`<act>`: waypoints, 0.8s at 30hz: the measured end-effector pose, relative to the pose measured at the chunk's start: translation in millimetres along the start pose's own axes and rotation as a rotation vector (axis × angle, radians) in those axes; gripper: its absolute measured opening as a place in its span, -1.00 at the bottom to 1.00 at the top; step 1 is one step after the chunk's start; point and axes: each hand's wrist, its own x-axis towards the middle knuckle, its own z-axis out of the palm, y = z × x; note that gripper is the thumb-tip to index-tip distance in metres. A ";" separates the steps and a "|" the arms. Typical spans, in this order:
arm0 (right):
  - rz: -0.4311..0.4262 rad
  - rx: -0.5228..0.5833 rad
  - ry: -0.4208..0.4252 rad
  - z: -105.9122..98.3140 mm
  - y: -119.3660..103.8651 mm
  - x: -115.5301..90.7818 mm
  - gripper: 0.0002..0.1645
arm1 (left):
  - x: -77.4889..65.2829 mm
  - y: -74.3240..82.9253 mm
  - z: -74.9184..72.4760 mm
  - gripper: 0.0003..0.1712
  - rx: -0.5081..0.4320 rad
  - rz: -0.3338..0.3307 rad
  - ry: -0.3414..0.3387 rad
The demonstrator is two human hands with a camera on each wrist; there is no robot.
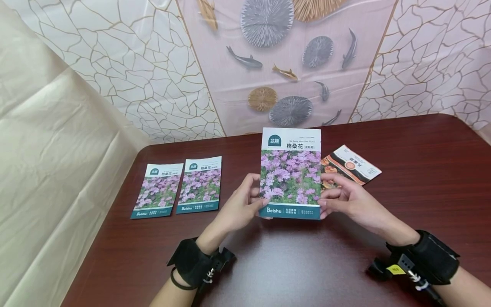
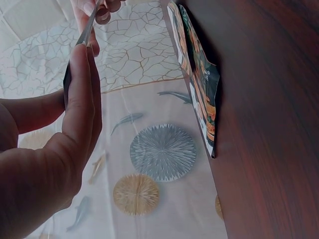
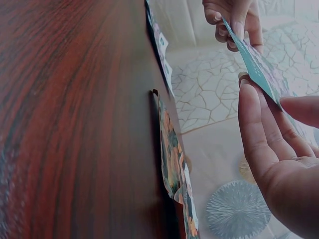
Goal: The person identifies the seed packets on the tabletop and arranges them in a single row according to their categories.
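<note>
Dark wood worktop (image 1: pixel 291 264), held packet (image 1: pixel 290 175) raised above it, flower print facing the head camera. Left hand (image 1: pixel 241 204) and right hand (image 1: pixel 350 202) pinch its opposite side edges, low. Two matching packets (image 1: pixel 199 183) lie left of it; at least one orange-black packet (image 1: pixel 354 164) right. Light, even pinch probably best; squeezing inward could bow it.

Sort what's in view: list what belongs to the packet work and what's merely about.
Belongs:
rectangular pink-flowered teal-and-white packet, held by left hand and right hand
two matching packets, likely
rectangular orange-black-white packet, perhaps

Apparently just around:
pink-and-white fish-patterned backdrop
plain cream cloth
black wrist straps
</note>
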 end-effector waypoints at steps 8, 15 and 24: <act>-0.016 -0.019 -0.012 1.3 1.4 1.1 -0.44 | 0.3 -0.6 -3.1 -0.54 0.017 -0.008 0.000; 0.016 -0.057 -0.014 3.0 -1.0 0.7 -0.43 | -1.4 1.2 -4.1 -0.55 0.116 -0.032 0.034; -0.009 -0.044 -0.078 5.9 1.8 2.9 -0.32 | -1.3 2.9 -10.3 -0.54 0.207 -0.067 0.096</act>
